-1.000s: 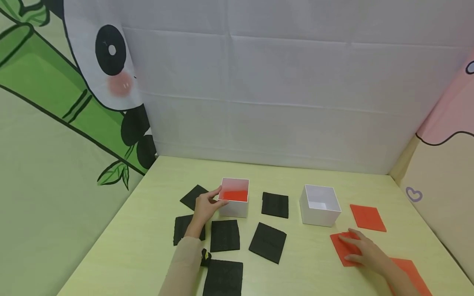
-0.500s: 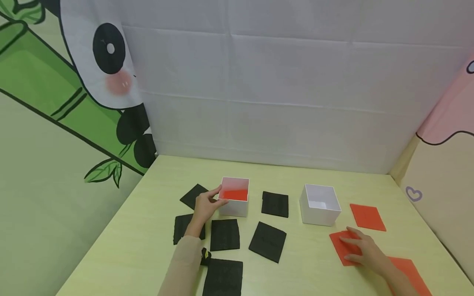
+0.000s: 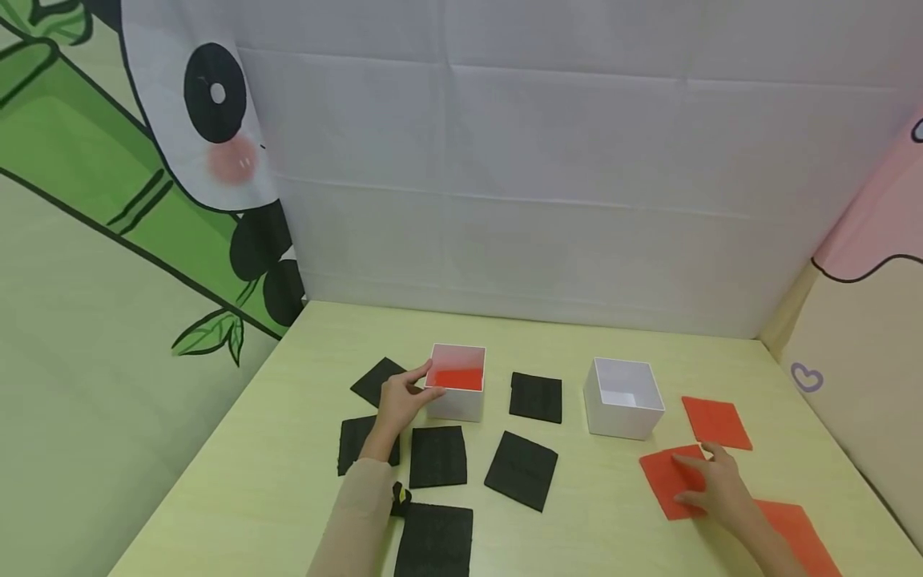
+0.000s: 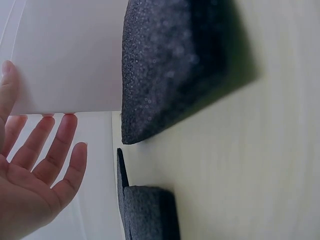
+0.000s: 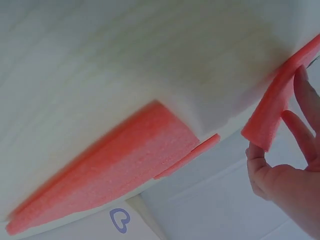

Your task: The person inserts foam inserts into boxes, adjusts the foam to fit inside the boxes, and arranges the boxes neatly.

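Red foam square (image 3: 662,482) is pinched in the right hand (image 3: 723,490), fingers spread; the left hand (image 3: 399,403) grips a white box (image 3: 456,407) between parted thumb and fingers.

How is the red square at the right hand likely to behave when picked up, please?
The red square probably flexes, as it appears bowed beside the right hand. It is likely light for its size, judging by its foam-like look. Its square outline makes rolling unlikely.
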A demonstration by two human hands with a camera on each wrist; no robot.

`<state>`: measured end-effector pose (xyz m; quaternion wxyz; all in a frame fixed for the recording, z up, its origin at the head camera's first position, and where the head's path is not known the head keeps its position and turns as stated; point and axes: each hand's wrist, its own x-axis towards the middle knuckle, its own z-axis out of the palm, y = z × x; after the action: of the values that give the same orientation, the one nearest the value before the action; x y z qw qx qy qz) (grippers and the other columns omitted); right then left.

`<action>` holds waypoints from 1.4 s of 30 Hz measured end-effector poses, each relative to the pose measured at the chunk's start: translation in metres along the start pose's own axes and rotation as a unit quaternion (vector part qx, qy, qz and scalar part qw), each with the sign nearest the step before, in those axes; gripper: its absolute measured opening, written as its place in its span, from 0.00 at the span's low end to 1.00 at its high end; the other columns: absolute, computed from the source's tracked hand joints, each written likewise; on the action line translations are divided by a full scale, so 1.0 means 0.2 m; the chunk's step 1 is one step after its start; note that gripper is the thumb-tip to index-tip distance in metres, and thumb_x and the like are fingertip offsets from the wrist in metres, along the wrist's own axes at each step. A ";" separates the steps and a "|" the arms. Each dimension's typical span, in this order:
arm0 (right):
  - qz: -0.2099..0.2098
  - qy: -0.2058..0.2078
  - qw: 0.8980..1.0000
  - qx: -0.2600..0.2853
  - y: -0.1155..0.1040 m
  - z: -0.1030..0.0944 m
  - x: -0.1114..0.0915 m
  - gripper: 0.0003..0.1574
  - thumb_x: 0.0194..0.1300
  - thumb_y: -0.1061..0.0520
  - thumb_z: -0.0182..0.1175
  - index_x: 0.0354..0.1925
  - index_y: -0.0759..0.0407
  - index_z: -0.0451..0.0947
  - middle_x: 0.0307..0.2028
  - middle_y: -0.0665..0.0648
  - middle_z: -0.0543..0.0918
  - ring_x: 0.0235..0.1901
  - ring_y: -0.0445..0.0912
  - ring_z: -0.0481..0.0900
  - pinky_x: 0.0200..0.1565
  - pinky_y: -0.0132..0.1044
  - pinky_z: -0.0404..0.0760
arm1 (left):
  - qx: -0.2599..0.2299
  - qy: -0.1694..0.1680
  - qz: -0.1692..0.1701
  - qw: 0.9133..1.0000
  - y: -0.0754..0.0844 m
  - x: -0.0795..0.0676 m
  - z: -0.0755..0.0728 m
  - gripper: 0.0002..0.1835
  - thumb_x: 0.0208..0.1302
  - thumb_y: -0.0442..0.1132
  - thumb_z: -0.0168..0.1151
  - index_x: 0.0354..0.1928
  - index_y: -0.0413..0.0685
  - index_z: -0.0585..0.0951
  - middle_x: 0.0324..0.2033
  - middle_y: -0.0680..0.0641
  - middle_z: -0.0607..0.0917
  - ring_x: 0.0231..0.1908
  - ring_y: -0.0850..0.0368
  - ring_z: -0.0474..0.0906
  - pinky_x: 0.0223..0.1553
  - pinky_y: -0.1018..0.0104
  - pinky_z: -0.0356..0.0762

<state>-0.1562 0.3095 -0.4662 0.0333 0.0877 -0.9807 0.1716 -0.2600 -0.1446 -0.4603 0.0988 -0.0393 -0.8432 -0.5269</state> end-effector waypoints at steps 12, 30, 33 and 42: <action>0.062 -0.012 0.997 0.047 -0.19 0.09 -0.17 0.36 0.36 0.61 0.72 0.48 0.69 0.75 0.39 0.74 0.73 0.41 0.67 0.69 0.41 0.57 0.70 | 0.006 -0.024 0.019 1.000 -0.09 -0.06 -0.13 0.33 0.43 0.46 0.71 0.55 0.47 0.75 0.50 0.42 0.77 0.25 0.57 0.76 0.24 0.68 0.71; 0.142 -0.026 0.961 0.235 -0.23 0.05 -0.23 0.34 0.54 0.56 0.63 0.56 0.70 0.66 0.54 0.74 0.67 0.53 0.65 0.63 0.49 0.53 0.67 | 0.017 -0.025 0.021 0.999 -0.11 -0.07 -0.13 0.32 0.44 0.44 0.71 0.55 0.47 0.75 0.50 0.43 0.77 0.24 0.57 0.74 0.24 0.68 0.71; 0.145 -0.024 0.957 0.250 -0.24 0.05 -0.23 0.34 0.56 0.53 0.62 0.57 0.69 0.67 0.54 0.72 0.68 0.53 0.60 0.66 0.48 0.43 0.70 | 0.016 -0.025 0.019 0.999 -0.11 -0.07 -0.13 0.32 0.43 0.45 0.71 0.55 0.48 0.75 0.50 0.43 0.77 0.25 0.57 0.75 0.25 0.68 0.72; 0.174 -0.051 0.928 0.325 -0.29 0.04 -0.23 0.36 0.57 0.52 0.60 0.60 0.65 0.62 0.59 0.69 0.62 0.57 0.52 0.64 0.51 0.40 0.67 | 0.017 -0.025 0.015 0.999 -0.10 -0.07 -0.13 0.33 0.43 0.46 0.71 0.55 0.48 0.75 0.50 0.43 0.77 0.25 0.57 0.75 0.24 0.68 0.71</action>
<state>-0.1002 0.2602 -0.4581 -0.0776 -0.0700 -0.8715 0.4792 -0.2465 -0.1766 -0.4702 0.0861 -0.0632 -0.8533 -0.5103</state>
